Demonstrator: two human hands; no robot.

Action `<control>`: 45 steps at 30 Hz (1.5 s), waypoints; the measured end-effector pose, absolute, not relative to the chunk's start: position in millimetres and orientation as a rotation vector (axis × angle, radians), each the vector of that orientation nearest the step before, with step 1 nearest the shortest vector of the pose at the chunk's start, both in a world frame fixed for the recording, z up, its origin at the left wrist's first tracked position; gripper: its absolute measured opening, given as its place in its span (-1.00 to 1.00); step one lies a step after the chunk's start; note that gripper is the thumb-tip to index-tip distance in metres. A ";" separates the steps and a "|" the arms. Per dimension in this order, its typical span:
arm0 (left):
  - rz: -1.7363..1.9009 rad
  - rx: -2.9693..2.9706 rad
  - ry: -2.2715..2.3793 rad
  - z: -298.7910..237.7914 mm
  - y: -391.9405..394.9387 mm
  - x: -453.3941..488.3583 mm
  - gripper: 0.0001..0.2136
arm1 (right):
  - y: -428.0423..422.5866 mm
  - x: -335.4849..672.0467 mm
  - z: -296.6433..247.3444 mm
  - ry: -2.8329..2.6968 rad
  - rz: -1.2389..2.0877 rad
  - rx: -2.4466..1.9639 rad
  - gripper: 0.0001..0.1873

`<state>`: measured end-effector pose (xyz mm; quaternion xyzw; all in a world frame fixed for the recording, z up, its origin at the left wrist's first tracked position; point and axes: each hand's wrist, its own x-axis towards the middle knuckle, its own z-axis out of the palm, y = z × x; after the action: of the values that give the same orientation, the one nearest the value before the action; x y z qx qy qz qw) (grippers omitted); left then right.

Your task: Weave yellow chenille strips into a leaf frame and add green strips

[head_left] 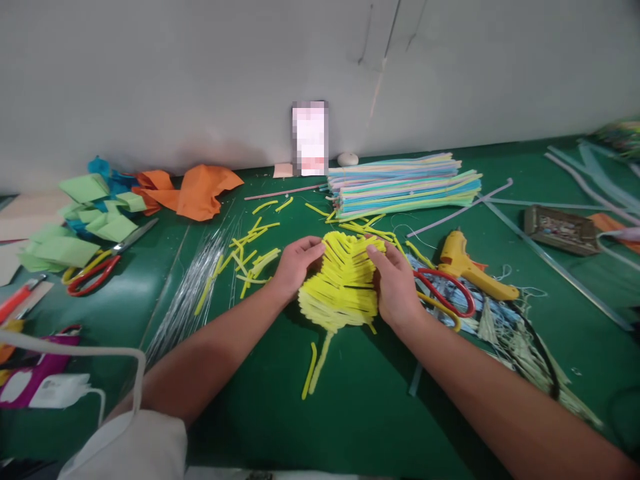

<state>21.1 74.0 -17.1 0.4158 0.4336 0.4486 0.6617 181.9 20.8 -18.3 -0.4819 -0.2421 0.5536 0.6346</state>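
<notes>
The yellow leaf shape (340, 293) sits mid-table between the two hands, its stem (321, 363) pointing to the near side; whether it touches the tabletop is hard to tell. The left hand (295, 270) has thumb and fingers pinched closed on its far left edge, while the right hand (401, 287) grips the far right edge, thumb on the face and fingers mostly hidden, probably to keep the fuzzy strips flat and aligned. Loose yellow pieces (253, 232) lie scattered just beyond, the bundle of pastel stems (405, 187) farther off, and the glue gun (457, 260) and red-and-yellow scissors (467, 293) to the right, seemingly kept within reach. A lit phone (311, 137) stands upright at the far edge, likely for easy viewing. The tabletop (240, 427) is glossy green, cluttered left and right, and meets a plain grey wall (200, 73)
</notes>
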 end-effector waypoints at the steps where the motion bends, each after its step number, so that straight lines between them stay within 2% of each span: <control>1: 1.026 0.946 0.990 -17.9 74.5 21.3 -0.69 | 21.1 181.7 -19.3 -0.531 1.255 -1.093 -0.64; 6: 1.077 0.982 1.023 -22.9 76.5 20.6 -0.71 | 20.3 180.5 -23.3 -0.524 1.224 -1.095 -0.76; 11: 1.084 1.002 1.050 -26.4 79.1 19.7 -0.75 | 20.1 180.9 -25.1 -0.578 1.256 -1.121 -0.81; 19: 1.111 0.908 1.082 -20.6 79.1 21.4 -0.72 | 17.6 179.5 -23.6 -0.628 1.257 -1.132 -0.71; 24: 1.288 0.734 1.045 -19.8 83.0 17.6 -0.71 | 14.8 180.7 -24.2 -0.741 1.153 -1.241 -0.64; 29: 1.369 0.626 0.974 -23.4 90.1 13.8 -0.65 | 15.6 182.9 -24.2 -0.831 1.183 -1.317 -0.80; 35: 1.231 0.775 0.952 -21.8 80.9 17.1 -0.66 | 16.2 184.0 -29.5 -0.768 1.132 -1.292 -0.78; 40: 1.019 0.941 0.936 -17.7 72.2 21.4 -0.53 | 16.3 184.1 -30.9 -0.708 1.103 -1.264 -0.77; 45: 0.959 0.960 0.894 -19.9 73.6 21.2 -0.53 | 16.7 184.1 -30.0 -0.682 1.105 -1.244 -0.76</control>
<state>21.2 73.6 -19.9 0.4289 0.3995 0.4283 0.6878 184.1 16.7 -30.0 -0.5416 -0.2969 0.4810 0.6223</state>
